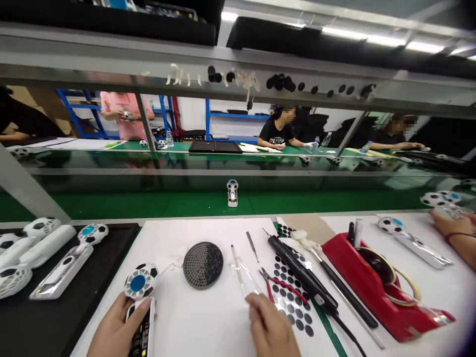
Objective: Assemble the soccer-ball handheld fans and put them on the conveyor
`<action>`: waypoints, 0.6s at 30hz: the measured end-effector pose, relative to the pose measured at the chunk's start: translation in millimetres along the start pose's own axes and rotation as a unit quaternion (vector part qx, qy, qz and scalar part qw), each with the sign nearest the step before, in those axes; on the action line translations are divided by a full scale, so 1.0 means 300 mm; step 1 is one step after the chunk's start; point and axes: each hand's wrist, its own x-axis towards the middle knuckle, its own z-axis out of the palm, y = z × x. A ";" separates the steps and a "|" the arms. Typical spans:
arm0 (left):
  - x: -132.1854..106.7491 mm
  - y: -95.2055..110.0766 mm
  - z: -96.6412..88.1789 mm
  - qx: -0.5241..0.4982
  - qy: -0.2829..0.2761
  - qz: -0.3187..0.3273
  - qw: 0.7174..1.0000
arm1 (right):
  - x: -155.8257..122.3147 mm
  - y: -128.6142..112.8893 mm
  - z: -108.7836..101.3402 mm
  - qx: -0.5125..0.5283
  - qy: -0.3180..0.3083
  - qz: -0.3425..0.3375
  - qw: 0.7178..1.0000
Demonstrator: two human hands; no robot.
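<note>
My left hand (117, 327) is wrapped round the handle of a small hand-held fan (140, 302) with a football-pattern head and a blue centre; the handle's open side shows its circuit board. My right hand (269, 327) pinches the near end of a clear plastic strip or sleeve (243, 275) lying on the white mat (208, 317). A round black grille (203, 265) lies between the two hands, just beyond them. Red-handled cutters (277, 283) and a sheet of black dot stickers (293, 292) lie just right of my right hand.
A black tray (74, 307) at left holds several fan bodies (69, 263). A black soldering-type tool (301, 272), tweezers (252, 245) and a red tape dispenser (375, 287) lie at right. Another person's hand (453, 230) holds a fan at far right. One fan (232, 192) rides the green conveyor; people sit beyond.
</note>
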 end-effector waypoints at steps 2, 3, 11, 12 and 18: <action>-0.003 0.005 0.007 -0.012 0.010 -0.001 1.000 | 0.036 0.066 -0.017 -0.058 0.017 0.028 0.998; -0.005 0.009 0.011 -0.018 0.014 0.002 1.000 | 0.059 0.085 -0.024 -0.086 0.018 0.035 0.996; -0.024 0.047 0.014 -0.040 0.013 0.009 0.999 | 0.198 0.076 -0.002 -0.208 -0.009 0.065 0.976; -0.028 0.050 0.014 -0.042 0.012 0.005 0.999 | 0.206 0.077 -0.013 -0.208 -0.002 0.070 0.976; -0.053 0.067 0.015 -0.074 0.012 -0.023 0.997 | 0.144 0.117 -0.124 -0.181 0.011 0.079 0.980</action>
